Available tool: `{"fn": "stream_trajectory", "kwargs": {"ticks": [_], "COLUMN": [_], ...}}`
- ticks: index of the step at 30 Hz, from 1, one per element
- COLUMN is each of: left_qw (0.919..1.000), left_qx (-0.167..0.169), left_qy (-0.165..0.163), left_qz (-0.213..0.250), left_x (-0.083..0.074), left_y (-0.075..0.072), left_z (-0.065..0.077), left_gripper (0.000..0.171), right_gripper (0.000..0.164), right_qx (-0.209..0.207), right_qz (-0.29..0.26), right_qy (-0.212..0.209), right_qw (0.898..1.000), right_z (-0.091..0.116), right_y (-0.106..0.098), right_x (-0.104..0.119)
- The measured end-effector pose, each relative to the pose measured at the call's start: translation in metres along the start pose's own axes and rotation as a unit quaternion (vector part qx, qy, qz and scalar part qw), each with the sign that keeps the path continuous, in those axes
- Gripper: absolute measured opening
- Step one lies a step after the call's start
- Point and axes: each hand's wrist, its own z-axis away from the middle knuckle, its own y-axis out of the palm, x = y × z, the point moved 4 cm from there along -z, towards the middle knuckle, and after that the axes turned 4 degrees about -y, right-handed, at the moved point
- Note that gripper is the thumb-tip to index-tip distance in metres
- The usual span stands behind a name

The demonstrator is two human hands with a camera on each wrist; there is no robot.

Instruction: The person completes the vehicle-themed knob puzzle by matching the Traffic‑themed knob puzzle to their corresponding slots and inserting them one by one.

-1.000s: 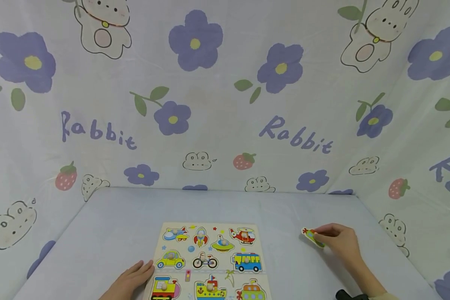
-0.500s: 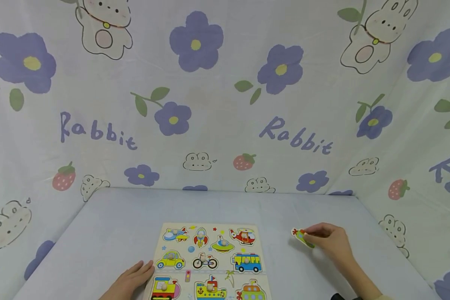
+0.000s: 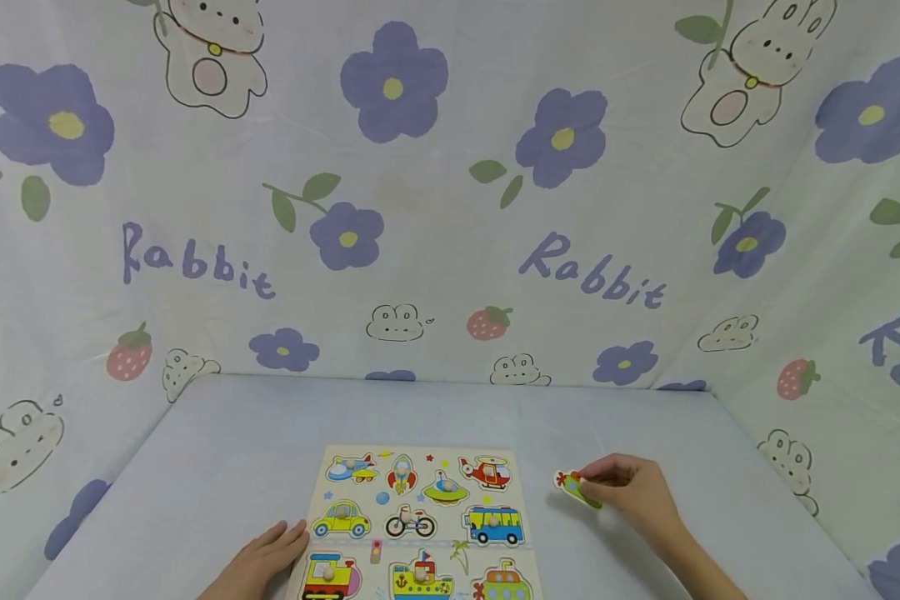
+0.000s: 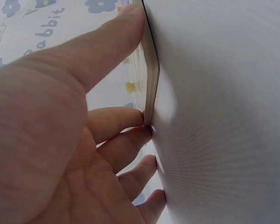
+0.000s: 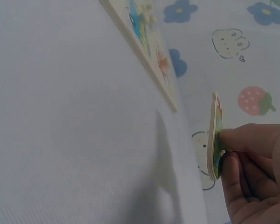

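My right hand pinches a green submarine puzzle piece with a red propeller, held tilted above the table right of the board. In the right wrist view the submarine puzzle piece appears edge-on, with thumb and fingers at its printed face; any knob is covered. Flat on the table lies a wooden peg puzzle board with several knobbed vehicle pieces. A submarine picture without a visible knob is at its lower right. My left hand rests beside the board's left edge, fingertips touching it.
The white-covered table extends around the board. A patterned rabbit-and-flower cloth hangs behind and along both sides. The board's lower edge runs out of the head view.
My right hand has carried the submarine puzzle piece leftward and slightly nearer, towards the board. My left hand and the board have stayed in place.
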Motion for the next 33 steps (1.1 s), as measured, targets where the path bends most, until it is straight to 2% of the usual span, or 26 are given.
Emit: {"fn": "stream_trajectory", "kwargs": {"ticks": [5, 9, 14, 18, 23, 29, 33], "left_qw": [0.9999, 0.9998, 0.9999, 0.9997, 0.9995, 0.9998, 0.9995], "left_qx": [0.003, 0.011, 0.016, 0.017, 0.019, 0.017, 0.019], "left_qy": [0.011, 0.014, -0.002, -0.019, -0.025, -0.01, -0.025], "left_qz": [-0.001, 0.0, -0.001, -0.005, -0.005, -0.007, -0.003], "left_x": [0.001, 0.002, -0.001, -0.004, -0.005, -0.004, -0.003], "left_y": [-0.001, -0.002, -0.003, -0.003, -0.002, -0.002, 0.0], "left_z": [0.0, 0.001, 0.0, 0.0, 0.0, 0.0, 0.0], "left_gripper": [0.091, 0.091, 0.091, 0.089, 0.089, 0.089, 0.091], "right_gripper": [0.019, 0.02, 0.021, 0.02, 0.019, 0.016, 0.015], "right_qx": [0.029, 0.08, 0.163, 0.202, 0.228, 0.225, 0.231], "right_qz": [0.002, 0.006, -0.018, -0.047, -0.053, -0.023, -0.023], "right_qy": [0.01, 0.002, -0.006, -0.002, -0.004, 0.017, 0.02], "right_qw": [1.0, 0.997, 0.986, 0.978, 0.972, 0.974, 0.973], "right_z": [0.01, 0.022, 0.039, 0.05, 0.058, 0.063, 0.066], "right_y": [0.023, 0.043, 0.064, 0.075, 0.084, 0.09, 0.096], "right_x": [0.007, 0.015, 0.024, 0.03, 0.031, 0.028, 0.03]}}
